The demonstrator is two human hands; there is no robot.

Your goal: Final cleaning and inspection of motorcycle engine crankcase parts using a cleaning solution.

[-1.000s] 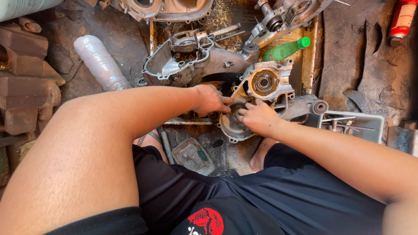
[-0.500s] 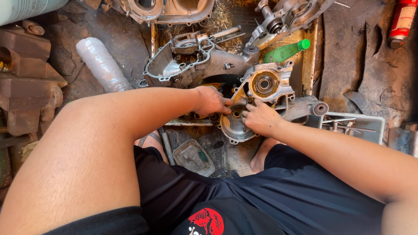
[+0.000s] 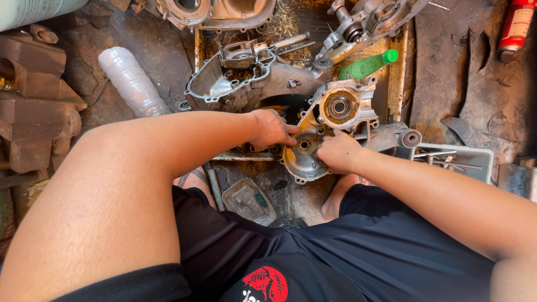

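Both the left hand point(image 3: 272, 128) and right hand point(image 3: 337, 152) grip the grey cast-metal engine casing point(image 3: 327, 131), fingers closed on it, on the grimy floor point(image 3: 475, 95).

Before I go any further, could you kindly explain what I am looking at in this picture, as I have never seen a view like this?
The picture comes from a camera worn on a person's head, looking down past their knees and dark shorts to a grimy workshop floor. The left hand and right hand both rest on a grey metal engine casing, fingers meeting near a small hole in its round lower part. What the fingers pinch, if anything, is too small to tell. Behind it lies a second engine casing. Around are a green bottle, a clear plastic bottle, a red can and a grey tray of tools.
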